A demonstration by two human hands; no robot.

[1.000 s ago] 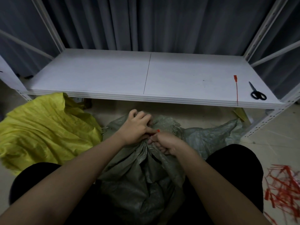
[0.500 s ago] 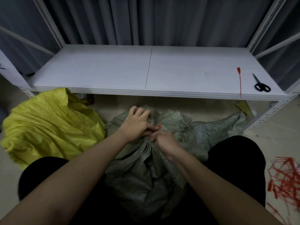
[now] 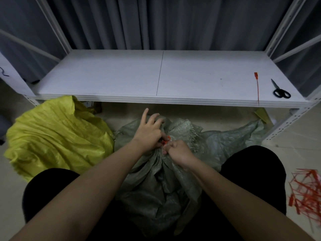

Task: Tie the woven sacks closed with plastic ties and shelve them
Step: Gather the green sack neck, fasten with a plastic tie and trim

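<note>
Left hand (image 3: pixel 149 132): thumb and lower fingers are curled onto the gathered neck of the grey sack (image 3: pixel 156 180) and pinch the orange tie (image 3: pixel 165 140) at its head. The index finger is raised and points toward the shelf (image 3: pixel 121 75); the other fingers are bent over the bunched fabric. The forearm runs in from the lower left, wrist straight.

Right hand (image 3: pixel 177 152): fingers are curled into a tight fist just right of the left fingers, knuckles touching the sack neck. They appear to grip the tie's tail, though the tail itself is hidden inside the fist. The forearm enters from the lower right.

The grey sack stands on the floor between the person's knees, directly under both hands, its mouth bunched above the fingers. A yellow sack (image 3: pixel 55 136) lies on the floor left of the left hand. Beyond the fingers, on the shelf at far right, lie a spare tie (image 3: pixel 257 86) and scissors (image 3: pixel 280 91). A pile of ties (image 3: pixel 305 192) lies on the floor right of the right forearm.
</note>
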